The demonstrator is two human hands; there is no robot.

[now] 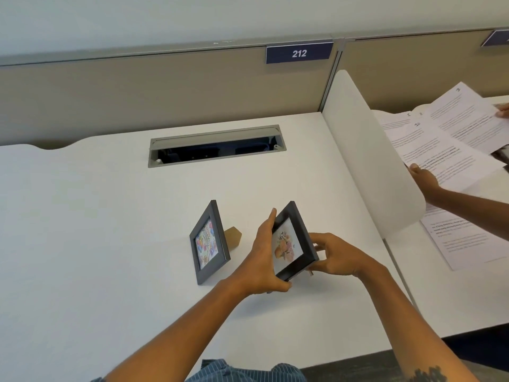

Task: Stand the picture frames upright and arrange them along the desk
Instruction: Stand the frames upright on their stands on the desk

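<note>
- Frames first: the balloon frame stands upright on the white desk, propped on its tan back stand, just left of my hands.
- Second one, the flower frame, is up off the desk, tilted, sitting between both my hands in the middle of the view.
- My left hand is wrapped around the frame's left edge, fingers up along the side and thumb hooked under the bottom corner, so it's a proper grip, not just a touch.
- My right hand is half curled at the frame's right edge, fingertips reaching behind it. Looks like it's pinching something at the back, but the frame hides that part, so I can't tell exactly what it's got.
- Flower frame is close to the balloon frame but not touching it; my left hand sits in between them.
- Further back on the desk is the open cable slot, well apart from both frames.
- Off to the right, past the white divider, somebody else's hand is holding printed papers at the next desk.
</note>
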